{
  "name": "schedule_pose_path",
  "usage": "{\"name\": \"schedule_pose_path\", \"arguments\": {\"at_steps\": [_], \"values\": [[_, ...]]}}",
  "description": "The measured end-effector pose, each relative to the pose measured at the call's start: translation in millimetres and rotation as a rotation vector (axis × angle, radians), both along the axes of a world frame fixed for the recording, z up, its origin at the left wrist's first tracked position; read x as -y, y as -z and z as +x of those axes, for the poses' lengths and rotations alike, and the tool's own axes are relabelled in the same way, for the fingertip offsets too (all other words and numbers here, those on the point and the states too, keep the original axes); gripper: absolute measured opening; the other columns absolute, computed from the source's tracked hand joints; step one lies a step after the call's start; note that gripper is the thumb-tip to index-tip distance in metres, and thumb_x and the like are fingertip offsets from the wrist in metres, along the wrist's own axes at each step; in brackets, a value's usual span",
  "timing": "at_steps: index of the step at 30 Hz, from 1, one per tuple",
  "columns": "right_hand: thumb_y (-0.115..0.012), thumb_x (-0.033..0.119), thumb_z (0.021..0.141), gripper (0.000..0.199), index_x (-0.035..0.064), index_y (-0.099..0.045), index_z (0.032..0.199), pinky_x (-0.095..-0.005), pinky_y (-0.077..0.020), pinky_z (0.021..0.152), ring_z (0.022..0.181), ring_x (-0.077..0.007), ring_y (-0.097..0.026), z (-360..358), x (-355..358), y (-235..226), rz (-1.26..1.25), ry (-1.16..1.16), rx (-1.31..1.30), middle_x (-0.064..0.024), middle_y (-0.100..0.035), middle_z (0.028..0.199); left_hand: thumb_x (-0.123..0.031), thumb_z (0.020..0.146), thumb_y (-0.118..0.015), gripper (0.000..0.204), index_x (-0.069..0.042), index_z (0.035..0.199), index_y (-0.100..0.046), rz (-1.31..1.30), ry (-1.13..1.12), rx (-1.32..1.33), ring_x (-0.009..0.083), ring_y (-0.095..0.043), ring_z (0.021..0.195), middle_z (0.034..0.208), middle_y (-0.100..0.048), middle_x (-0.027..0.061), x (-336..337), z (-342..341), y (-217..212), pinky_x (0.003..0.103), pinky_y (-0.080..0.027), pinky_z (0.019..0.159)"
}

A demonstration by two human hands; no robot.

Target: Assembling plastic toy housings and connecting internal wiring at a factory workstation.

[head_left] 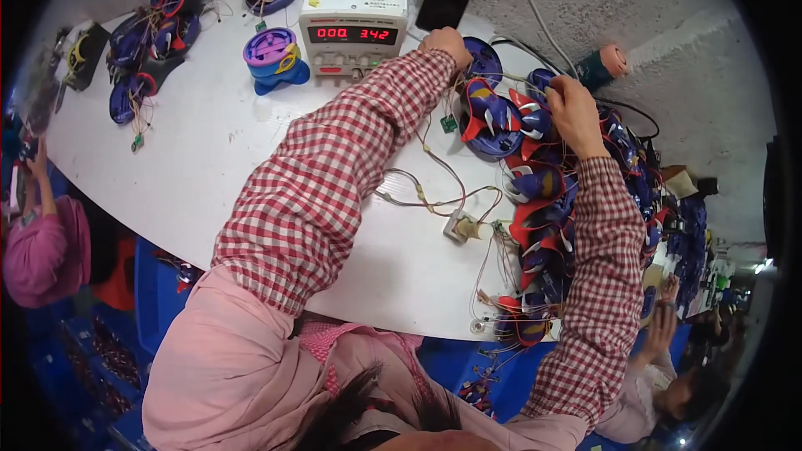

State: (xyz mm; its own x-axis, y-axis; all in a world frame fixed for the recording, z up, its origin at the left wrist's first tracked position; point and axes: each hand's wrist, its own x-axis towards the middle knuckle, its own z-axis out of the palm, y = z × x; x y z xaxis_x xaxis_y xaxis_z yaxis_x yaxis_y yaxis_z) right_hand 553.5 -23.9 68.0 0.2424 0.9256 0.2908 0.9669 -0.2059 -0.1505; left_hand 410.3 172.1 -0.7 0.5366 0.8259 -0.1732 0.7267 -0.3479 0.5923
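White worktable [225, 150] under a rough grey wall; landmark, the white bench power supply with red digits [354, 12] at the far edge. Left hand [447, 44], just right of the supply, rests on a blue-and-red moulded plastic shell with trailing wires [493, 117]; its grip cannot be told. Right hand [575, 108], further right, appears closed on a shell in the heaped row [543, 225]. Good practice: steady the shell, keep thin wires slack.

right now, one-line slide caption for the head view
Left hand at white bench power supply, right hand on pile of blue-and-red wired plastic toy shells.
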Motion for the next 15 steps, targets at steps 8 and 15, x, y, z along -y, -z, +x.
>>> {"name": "schedule_pose_path", "arguments": {"at_steps": [8,15], "values": [[-0.058,0.022,0.079,0.040,0.0003,-0.060,0.112,-0.0368,-0.0444,0.089,0.103,-0.0327,-0.058,55.3,-17.0,24.6,-0.144,0.020,-0.323,-0.0191,-0.061,0.111,-0.034,0.071,-0.070,0.051,0.000,0.107,-0.059,0.267,-0.015,0.307,0.0334,-0.057,0.103,0.107,-0.059,0.0190,22.5,11.0,-29.6,0.039,-0.048,0.087],[-0.055,0.030,0.080,0.038,0.0052,-0.065,0.108,-0.0391,-0.0446,0.090,0.101,-0.0337,-0.059,39.4,-29.2,36.9,-0.348,0.123,-0.255,-0.0190,-0.063,0.106,-0.035,0.069,-0.071,0.050,-0.001,0.104,-0.059,0.161,0.212,0.388,0.0322,-0.057,0.103,0.105,-0.058,0.0191,22.0,-9.9,-50.8,0.038,-0.047,0.085]]}}
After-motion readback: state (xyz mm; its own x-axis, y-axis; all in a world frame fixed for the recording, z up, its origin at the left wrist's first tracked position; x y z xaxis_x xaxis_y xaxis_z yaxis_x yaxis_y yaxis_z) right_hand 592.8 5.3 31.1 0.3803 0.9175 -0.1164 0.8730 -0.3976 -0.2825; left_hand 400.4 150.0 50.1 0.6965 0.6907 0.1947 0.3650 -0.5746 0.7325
